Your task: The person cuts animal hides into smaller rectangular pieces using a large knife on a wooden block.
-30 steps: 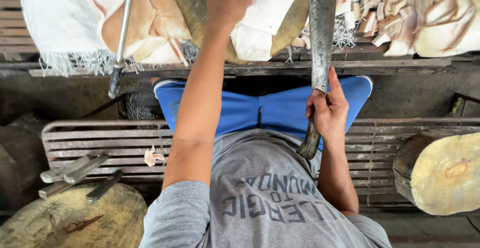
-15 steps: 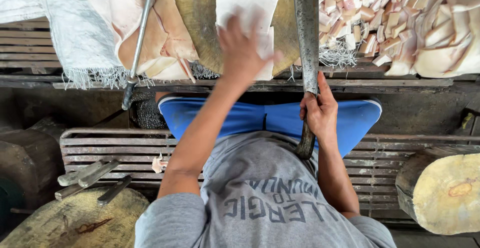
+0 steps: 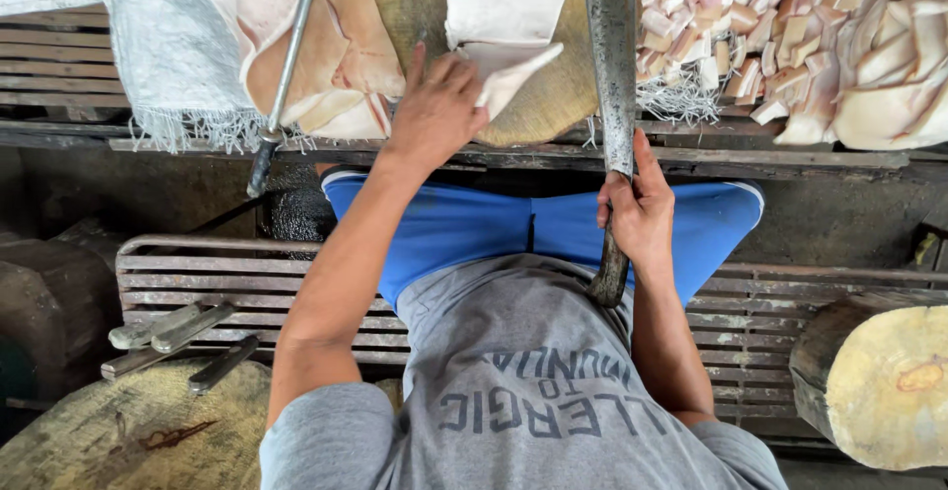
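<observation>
The left hand [image 3: 434, 105] is now pressing, fingers spread, on a pale slab [image 3: 504, 31] atop the round chopping block [image 3: 553, 105], having drawn back from its earlier reach. The right hand [image 3: 637, 208] is keeping its closed grip on the cleaver [image 3: 612, 75]. At 2 o'clock, cut pieces [image 3: 790, 45] are piling loosely; no containers are showing.

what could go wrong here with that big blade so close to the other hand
The right hand grips the long cleaver right beside the left hand, which rests on the pale slab; a chop could catch fingers. The slab looks slick, so it might slide on the round block.
</observation>
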